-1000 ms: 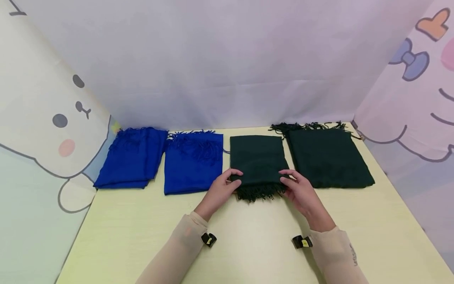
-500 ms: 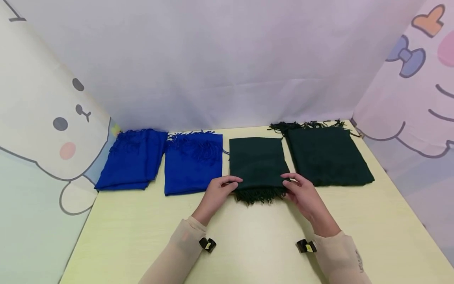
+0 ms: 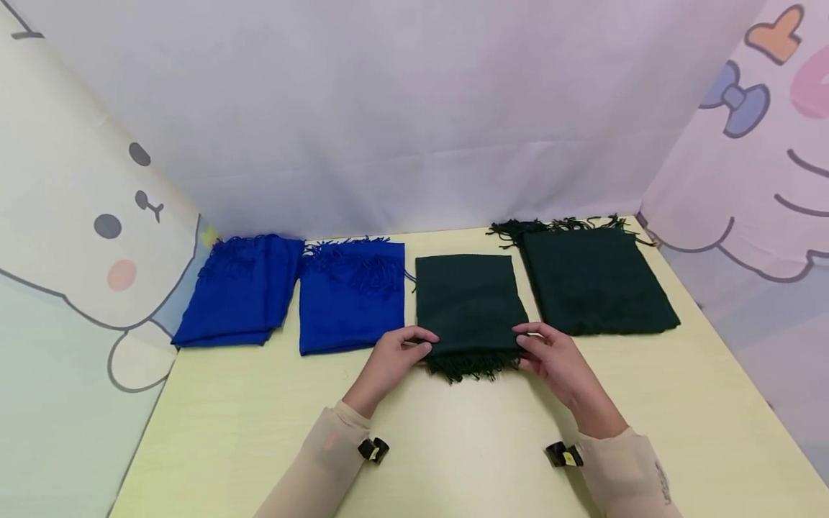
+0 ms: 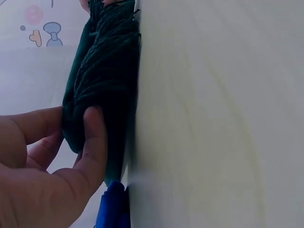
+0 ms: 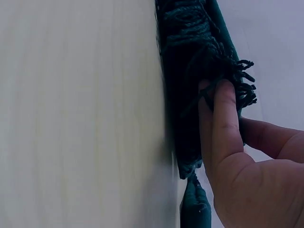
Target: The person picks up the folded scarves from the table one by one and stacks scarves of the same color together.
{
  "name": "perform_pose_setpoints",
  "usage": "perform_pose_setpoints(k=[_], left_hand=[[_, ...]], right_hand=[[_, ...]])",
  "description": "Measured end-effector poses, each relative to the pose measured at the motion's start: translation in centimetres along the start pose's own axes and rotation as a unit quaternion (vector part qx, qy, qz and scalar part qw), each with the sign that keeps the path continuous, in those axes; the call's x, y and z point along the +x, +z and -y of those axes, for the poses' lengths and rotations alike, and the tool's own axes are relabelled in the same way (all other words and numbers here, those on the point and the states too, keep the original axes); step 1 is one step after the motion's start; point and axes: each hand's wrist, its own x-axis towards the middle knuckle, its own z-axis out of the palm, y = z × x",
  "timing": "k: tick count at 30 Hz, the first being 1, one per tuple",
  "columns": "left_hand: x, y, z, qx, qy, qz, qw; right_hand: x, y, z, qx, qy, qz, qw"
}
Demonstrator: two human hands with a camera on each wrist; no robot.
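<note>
A folded dark green scarf lies in the middle of the row, its fringe hanging out along the near edge. My left hand pinches its near left corner; in the left wrist view the thumb presses the fringed side while fingers lie over the top fold. At the near right corner my right hand pinches the same scarf. The right wrist view shows the fingers against the layered edge, just below loose fringe strands.
To the right lies a larger folded green scarf, fringe at the back. Two folded blue scarves, one next to the green and one farther left, share the pale table. Printed cloth walls enclose the back and sides.
The small green scarf has slid slightly toward me, with both hands keeping their hold on its near corners. The other scarves stay put; the head view has shifted a little.
</note>
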Motion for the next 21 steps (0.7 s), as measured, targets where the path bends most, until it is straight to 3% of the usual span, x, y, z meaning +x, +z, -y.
perform_pose_setpoints(k=[8,12,14,17,19,21], left_hand=[[-0.7,0.0,-0.1,0.015,-0.001,0.007,0.9999],[-0.7,0.0,-0.1,0.038,0.002,-0.022,0.999],[-0.7,0.1,-0.2,0.04,0.004,-0.049,0.998],[-0.5,0.1,-0.6,0.031,0.011,-0.079,0.9963],[-0.4,0.2,-0.9,0.01,0.018,-0.076,0.9969],[-0.3,0.4,-1.3,0.002,0.026,-0.068,0.9973]], right_hand=[[-0.6,0.2,0.1,-0.006,0.002,-0.002,1.0],[-1.1,0.3,0.5,-0.076,-0.006,-0.019,0.997],[-1.4,0.2,0.8,-0.158,-0.025,-0.05,0.986],[-1.9,-0.2,1.3,-0.267,-0.051,-0.117,0.955],[-2.2,-0.4,1.7,-0.307,-0.062,-0.149,0.938],[-2.4,-0.7,1.9,-0.318,-0.068,-0.163,0.931]])
